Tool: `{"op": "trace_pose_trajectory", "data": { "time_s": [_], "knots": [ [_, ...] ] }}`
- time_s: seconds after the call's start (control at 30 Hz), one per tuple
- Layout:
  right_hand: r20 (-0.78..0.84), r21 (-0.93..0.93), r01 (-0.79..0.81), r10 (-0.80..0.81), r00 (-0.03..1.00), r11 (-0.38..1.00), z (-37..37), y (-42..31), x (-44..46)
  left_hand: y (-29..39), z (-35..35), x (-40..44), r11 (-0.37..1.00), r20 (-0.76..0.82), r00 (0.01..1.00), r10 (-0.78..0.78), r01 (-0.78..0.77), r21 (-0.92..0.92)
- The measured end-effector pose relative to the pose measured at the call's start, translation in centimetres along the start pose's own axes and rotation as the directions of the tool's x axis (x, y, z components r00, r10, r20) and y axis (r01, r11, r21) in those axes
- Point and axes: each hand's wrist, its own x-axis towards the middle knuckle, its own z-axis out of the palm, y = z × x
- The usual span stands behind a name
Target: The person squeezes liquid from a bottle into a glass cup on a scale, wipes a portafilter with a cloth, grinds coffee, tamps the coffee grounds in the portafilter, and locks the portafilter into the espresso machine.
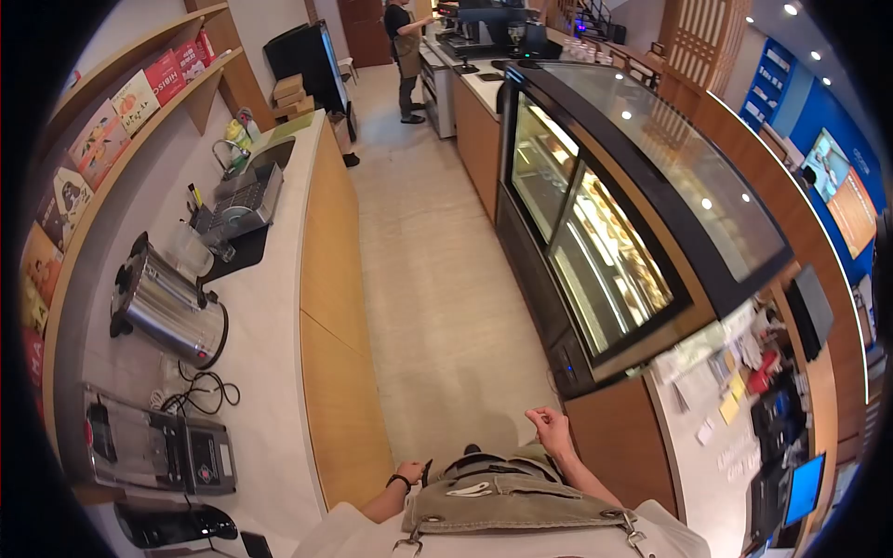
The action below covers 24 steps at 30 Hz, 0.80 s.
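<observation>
My left hand (409, 471) hangs low at my left side, a dark band round its wrist. Its fingers are curled, and a small dark shape shows at their tips; I cannot tell whether they hold it. My right hand (549, 430) is raised in front of the brown cabinet, thumb and fingers bent together, nothing visible in them. Between the hands is the olive apron (502, 498) I wear, with metal strap clips. Neither hand touches the counters.
On the left counter stand a blender (158, 446), a steel urn (172, 302) and a dish rack (249, 200) by the sink. A glass display case (595, 214) lines the right of the aisle floor (437, 279). A person (405, 56) stands at the far end.
</observation>
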Motion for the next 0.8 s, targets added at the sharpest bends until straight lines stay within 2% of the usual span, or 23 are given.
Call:
{"op": "trace_pose_trajectory", "data": {
  "time_s": [0.03,0.07,0.17,0.23,0.3,0.37,0.4,0.43,0.5,0.57,0.6,0.63,0.7,0.73,0.8],
  "knots": [
    [0.016,-0.008,-0.035,0.035,0.999,0.999,0.8,-0.9,2.6,2.7,-1.2,0.5,0.995,-0.025,0.997,-0.072,0.07,-0.065],
    [0.047,-0.006,0.014,-0.014,0.999,1.0,1.1,-1.6,5.0,4.5,-2.1,1.2,0.981,-0.043,0.988,-0.145,0.139,-0.132],
    [-0.077,0.078,0.242,-0.236,0.969,0.967,2.7,3.9,13.8,10.4,-5.5,4.9,0.94,-0.137,0.975,-0.177,0.126,-0.317],
    [0.018,0.115,0.044,-0.047,0.999,0.992,1.6,6.9,19.4,13.3,-8.2,9.3,0.921,-0.136,0.97,-0.2,0.139,-0.365],
    [0.028,-0.071,-0.153,0.155,0.988,0.986,0.6,6.1,24.4,16.4,-11.3,11.9,0.908,-0.153,0.962,-0.225,0.15,-0.391],
    [0.038,-0.305,-0.091,0.108,0.993,0.948,-0.3,7.5,30.2,18.8,-14.1,15.2,0.855,-0.134,0.951,-0.28,0.183,-0.485],
    [0.007,-0.369,-0.089,0.099,0.995,0.925,-0.4,5.2,32.6,20.1,-15.4,16.2,0.82,-0.124,0.943,-0.31,0.2,-0.536],
    [-0.024,-0.448,-0.014,0.004,1.0,0.894,-0.2,2.3,35.9,22.1,-17.0,17.2,0.782,-0.112,0.935,-0.335,0.21,-0.587],
    [-0.111,-0.285,-0.225,0.201,0.973,0.932,0.3,-6.3,42.3,25.0,-20.7,19.5,0.772,-0.141,0.939,-0.313,0.165,-0.613],
    [-0.061,-0.299,-0.229,0.221,0.973,0.926,1.7,-9.9,51.7,26.7,-22.6,22.8,0.714,-0.136,0.949,-0.285,0.115,-0.691],
    [-0.016,-0.174,-0.186,0.186,0.982,0.967,3.0,-10.8,56.4,29.2,-23.5,23.3,0.683,-0.16,0.927,-0.341,0.127,-0.719],
    [0.023,-0.04,-0.141,0.142,0.99,0.989,4.6,-12.1,61.1,30.9,-23.9,24.5,0.825,-0.162,0.949,-0.27,0.142,-0.548],
    [0.13,-0.227,0.197,-0.171,0.977,0.954,6.6,-15.3,70.1,34.0,-25.7,27.7,0.987,-0.13,0.985,-0.115,0.099,-0.125],
    [0.155,-0.2,0.151,-0.12,0.981,0.968,7.9,-18.2,73.8,35.0,-26.9,29.5,0.997,-0.124,0.989,-0.08,0.077,-0.029],
    [0.207,-0.137,0.051,-0.022,0.978,0.989,11.2,-24.3,80.3,37.3,-29.7,33.9,0.995,-0.125,0.988,-0.096,0.096,-0.01]
  ]
}}
